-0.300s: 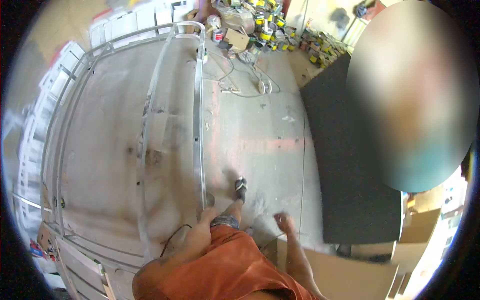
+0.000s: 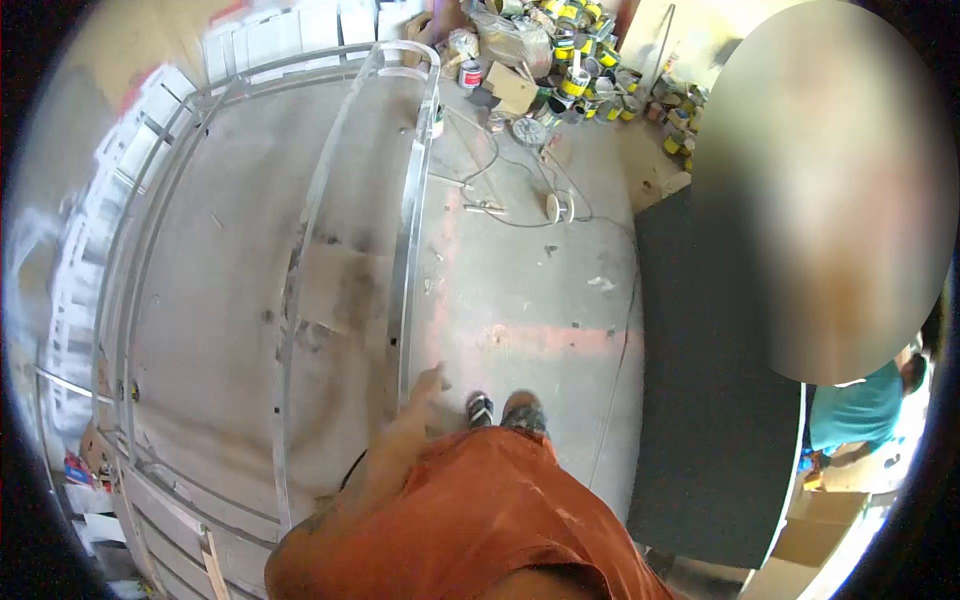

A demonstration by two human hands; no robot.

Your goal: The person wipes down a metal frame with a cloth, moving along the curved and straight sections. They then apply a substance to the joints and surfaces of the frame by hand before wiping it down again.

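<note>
My left hand point(image 2: 432, 383) hangs beside the metal tube frame point(image 2: 398, 340), just right of its nearest rail. It looks empty, its fingers loosely bent and a little apart. A gap of floor seems to show between the hand and the rail, though whether they touch is hard to judge. My right hand is out of sight. My two feet point(image 2: 503, 410) stand side by side on the grey floor, below an orange garment point(image 2: 490, 500).
A black panel point(image 2: 690, 420) stands on the right, with a person in a teal shirt point(image 2: 855, 410) beyond it. Ahead lie a spool point(image 2: 560, 207), cables and a heap of paint cans point(image 2: 575, 82). White boxes point(image 2: 275, 45) line the far left wall.
I have stepped so that both feet are together. My left hand has swung forward, and my right hand has left the view. The teal-shirted person now shows at right.
</note>
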